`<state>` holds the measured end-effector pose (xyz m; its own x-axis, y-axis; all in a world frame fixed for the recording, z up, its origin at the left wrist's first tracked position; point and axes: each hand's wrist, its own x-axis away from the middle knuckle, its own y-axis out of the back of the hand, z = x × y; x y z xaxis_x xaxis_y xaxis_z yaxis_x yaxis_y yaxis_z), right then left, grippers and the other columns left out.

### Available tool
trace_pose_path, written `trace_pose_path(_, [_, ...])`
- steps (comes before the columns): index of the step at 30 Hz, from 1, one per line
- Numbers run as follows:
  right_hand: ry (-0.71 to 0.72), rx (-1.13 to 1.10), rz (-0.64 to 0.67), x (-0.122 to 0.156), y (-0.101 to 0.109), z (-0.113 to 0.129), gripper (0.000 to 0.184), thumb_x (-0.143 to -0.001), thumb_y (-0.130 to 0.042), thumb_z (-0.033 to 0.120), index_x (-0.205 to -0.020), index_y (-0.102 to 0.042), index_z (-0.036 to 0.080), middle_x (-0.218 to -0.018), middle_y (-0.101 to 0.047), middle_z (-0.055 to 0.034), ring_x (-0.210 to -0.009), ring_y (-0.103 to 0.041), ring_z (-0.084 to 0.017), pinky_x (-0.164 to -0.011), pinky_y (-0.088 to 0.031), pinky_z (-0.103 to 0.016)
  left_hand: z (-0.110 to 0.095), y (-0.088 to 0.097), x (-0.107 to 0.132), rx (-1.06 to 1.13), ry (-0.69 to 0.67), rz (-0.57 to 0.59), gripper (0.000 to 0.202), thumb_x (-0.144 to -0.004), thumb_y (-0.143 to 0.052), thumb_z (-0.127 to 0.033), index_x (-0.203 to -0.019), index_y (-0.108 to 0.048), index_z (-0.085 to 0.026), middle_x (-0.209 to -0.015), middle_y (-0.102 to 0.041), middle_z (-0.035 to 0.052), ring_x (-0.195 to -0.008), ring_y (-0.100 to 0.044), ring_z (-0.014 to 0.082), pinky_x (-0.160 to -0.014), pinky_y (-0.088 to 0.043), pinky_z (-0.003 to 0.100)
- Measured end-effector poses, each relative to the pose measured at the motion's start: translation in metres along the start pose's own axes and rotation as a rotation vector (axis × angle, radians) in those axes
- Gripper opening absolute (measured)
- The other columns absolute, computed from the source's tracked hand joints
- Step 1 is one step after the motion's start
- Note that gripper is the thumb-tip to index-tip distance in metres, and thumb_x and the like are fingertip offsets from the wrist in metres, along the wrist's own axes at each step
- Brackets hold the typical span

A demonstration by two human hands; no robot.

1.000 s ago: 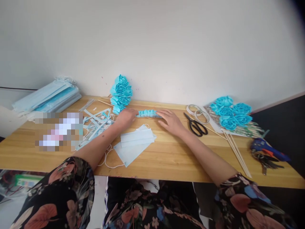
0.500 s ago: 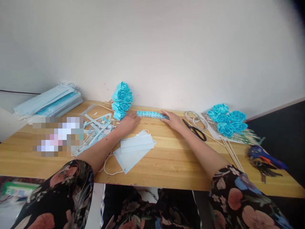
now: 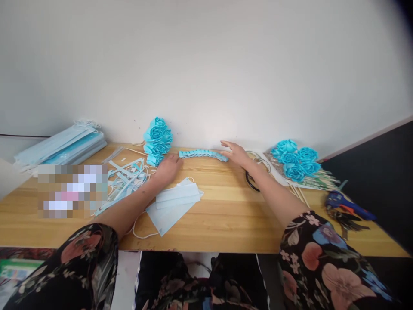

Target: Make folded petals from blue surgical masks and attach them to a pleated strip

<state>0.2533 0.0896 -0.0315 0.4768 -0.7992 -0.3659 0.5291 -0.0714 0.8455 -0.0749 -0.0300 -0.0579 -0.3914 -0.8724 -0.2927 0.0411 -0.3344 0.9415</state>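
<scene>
A curved row of light-blue folded pieces lies on the wooden table near the wall. At its left end rests my left hand, low on the table, fingers lying against or just beside the row; I cannot tell whether they touch it. My right hand is by the other end, with its fingers spread and nothing in them. Just left of my left hand stands a bunch of blue paper-like roses. Two face masks overlap on the table between my forearms.
A stack of masks sits at the far left, near cut strips and loops. Under my right forearm are scissors and tape rolls. More blue roses, thin sticks and a blue-handled tool lie right.
My right hand has lifted off the row's right end and its fingers have spread. My left hand has drawn slightly back from the left end. The view has shifted a little.
</scene>
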Motion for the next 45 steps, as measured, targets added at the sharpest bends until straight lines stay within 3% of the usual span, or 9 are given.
trace_pose_path(5, [-0.121,0.107,0.072,0.025,0.017,0.003,0.053,-0.088,-0.065,0.031,-0.139,-0.054,0.018,-0.134,-0.064,-0.0125,-0.123,-0.061,-0.027,-0.103,-0.048,-0.041,-0.008,0.014,-0.005,-0.089,-0.104,0.079,0.022,-0.094,-0.044,-0.013,-0.102,-0.064,-0.012,-0.105,-0.061,0.0161,-0.107,-0.053,0.0287,-0.089,-0.045,0.04])
trace_pose_path(11, [-0.243,0.272,0.144,0.029,0.001,0.019,0.056,-0.086,-0.067,0.043,-0.136,-0.056,0.019,-0.12,-0.071,-0.0163,-0.109,-0.067,-0.033,-0.091,-0.052,-0.041,-0.012,0.022,-0.01,-0.091,-0.159,0.137,0.029,-0.094,-0.045,-0.012,-0.117,-0.061,-0.019,-0.104,-0.062,0.0127,-0.102,-0.057,0.0274,-0.083,-0.046,0.037])
trace_pose_path(16, [-0.247,0.245,0.122,0.012,-0.011,0.022,0.044,-0.085,-0.068,0.027,-0.128,-0.063,0.02,-0.118,-0.072,-0.0137,-0.108,-0.068,-0.03,-0.092,-0.051,-0.037,-0.008,0.024,-0.012,-0.057,-0.083,0.186,0.041,-0.096,-0.038,-0.012,-0.132,-0.054,-0.021,-0.113,-0.061,0.0118,-0.101,-0.06,0.0251,-0.079,-0.046,0.033])
trace_pose_path(19, [-0.212,0.198,0.101,0.004,-0.016,0.019,0.045,-0.085,-0.066,0.018,-0.13,-0.062,0.017,-0.126,-0.068,-0.0133,-0.115,-0.064,-0.028,-0.099,-0.048,-0.037,-0.006,0.024,-0.016,-0.038,0.034,0.178,0.045,-0.096,-0.035,-0.012,-0.138,-0.05,-0.021,-0.114,-0.061,0.0123,-0.1,-0.061,0.024,-0.079,-0.047,0.032])
trace_pose_path(25, [-0.16,0.106,0.022,0.004,-0.025,0.009,0.044,-0.087,-0.063,0.017,-0.131,-0.06,0.014,-0.134,-0.062,-0.015,-0.123,-0.059,-0.025,-0.107,-0.044,-0.039,-0.004,0.017,-0.034,-0.018,0.248,0.175,0.039,-0.097,-0.034,-0.017,-0.127,-0.059,-0.015,-0.118,-0.06,0.0169,-0.109,-0.058,0.0282,-0.081,-0.048,0.033])
trace_pose_path(31, [-0.152,0.037,-0.033,0.014,-0.029,0.005,0.05,-0.085,-0.067,0.022,-0.134,-0.058,0.016,-0.136,-0.06,-0.0146,-0.126,-0.057,-0.025,-0.109,-0.043,-0.041,-0.004,0.01,-0.043,-0.016,0.309,0.165,0.04,-0.095,-0.033,-0.016,-0.123,-0.062,-0.013,-0.118,-0.06,0.02,-0.106,-0.06,0.0292,-0.08,-0.05,0.036])
trace_pose_path(38, [-0.142,-0.002,-0.019,0.018,-0.029,0.01,0.063,-0.081,-0.074,0.035,-0.137,-0.056,0.014,-0.139,-0.058,-0.016,-0.128,-0.056,-0.026,-0.11,-0.042,-0.038,-0.007,0.011,-0.036,-0.031,0.309,0.134,0.038,-0.095,-0.032,-0.01,-0.123,-0.057,-0.012,-0.115,-0.061,0.018,-0.109,-0.058,0.0261,-0.085,-0.05,0.034])
trace_pose_path(45, [-0.183,0.027,-0.048,0.017,-0.035,0.011,0.045,-0.092,-0.06,0.034,-0.133,-0.059,0.014,-0.133,-0.063,-0.0152,-0.123,-0.058,-0.028,-0.107,-0.043,-0.042,-0.007,0.01,-0.033,-0.033,0.313,0.129,0.041,-0.096,-0.031,-0.012,-0.129,-0.055,-0.016,-0.116,-0.061,0.0162,-0.11,-0.057,0.0271,-0.084,-0.048,0.034])
